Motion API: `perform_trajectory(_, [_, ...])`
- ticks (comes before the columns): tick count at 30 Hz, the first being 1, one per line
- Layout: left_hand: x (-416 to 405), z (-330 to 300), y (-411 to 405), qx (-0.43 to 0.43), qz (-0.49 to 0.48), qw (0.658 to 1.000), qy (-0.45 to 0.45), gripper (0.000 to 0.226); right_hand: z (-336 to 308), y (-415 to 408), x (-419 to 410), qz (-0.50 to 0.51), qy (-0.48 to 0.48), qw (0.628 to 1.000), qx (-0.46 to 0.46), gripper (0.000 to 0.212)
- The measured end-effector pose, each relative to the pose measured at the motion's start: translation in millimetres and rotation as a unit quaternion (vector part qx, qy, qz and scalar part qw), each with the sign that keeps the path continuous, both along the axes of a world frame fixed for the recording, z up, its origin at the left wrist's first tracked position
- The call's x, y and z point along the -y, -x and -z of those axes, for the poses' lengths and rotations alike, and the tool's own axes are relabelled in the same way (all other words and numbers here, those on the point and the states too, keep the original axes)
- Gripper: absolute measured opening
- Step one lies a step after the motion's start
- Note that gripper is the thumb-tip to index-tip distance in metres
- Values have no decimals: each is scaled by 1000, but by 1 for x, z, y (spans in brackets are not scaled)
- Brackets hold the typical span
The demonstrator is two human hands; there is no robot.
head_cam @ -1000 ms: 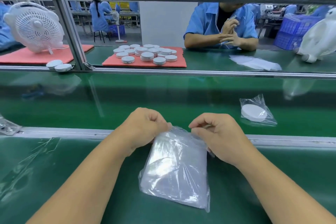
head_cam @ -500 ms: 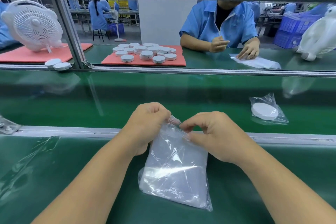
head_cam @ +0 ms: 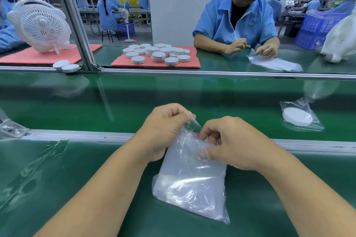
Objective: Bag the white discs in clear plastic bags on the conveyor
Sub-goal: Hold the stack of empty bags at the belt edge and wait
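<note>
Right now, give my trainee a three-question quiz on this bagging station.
1. True or false: the bagged disc lies on the conveyor belt to the right of both hands.
2. What do the left hand and right hand pinch? A) a white disc B) the stack of clear bags C) the white fan
3. Fill in: the loose discs across the belt sit on a ___ mat.

Key: 1 true; 2 B; 3 red.
</note>
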State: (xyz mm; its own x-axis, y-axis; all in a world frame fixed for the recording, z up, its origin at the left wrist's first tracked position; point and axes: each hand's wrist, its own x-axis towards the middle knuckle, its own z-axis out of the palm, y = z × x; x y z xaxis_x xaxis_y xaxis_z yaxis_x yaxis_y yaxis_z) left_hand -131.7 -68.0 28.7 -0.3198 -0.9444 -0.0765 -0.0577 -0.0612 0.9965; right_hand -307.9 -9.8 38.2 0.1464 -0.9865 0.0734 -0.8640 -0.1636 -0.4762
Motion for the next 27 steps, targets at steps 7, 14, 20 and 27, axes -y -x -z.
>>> perform_trajectory(7, [-1, 1, -1, -13, 8, 1000, -2, 23, 2, -4, -1, -28, -18, 999, -32, 25])
perform_trajectory(14, [3, 6, -13, 27, 119, 991, -51, 56, 4, 2, -2, -21, 2, 1000, -2, 14])
perform_trajectory(20, [5, 24, -25, 154, 206, 966, -17, 26, 11, 22, 3, 40, -36, 994, 91, 12])
perform_trajectory(27, [3, 28, -20, 147, 186, 972, -5, 25, 13, 25, 4, 0, -94, 988, 125, 42])
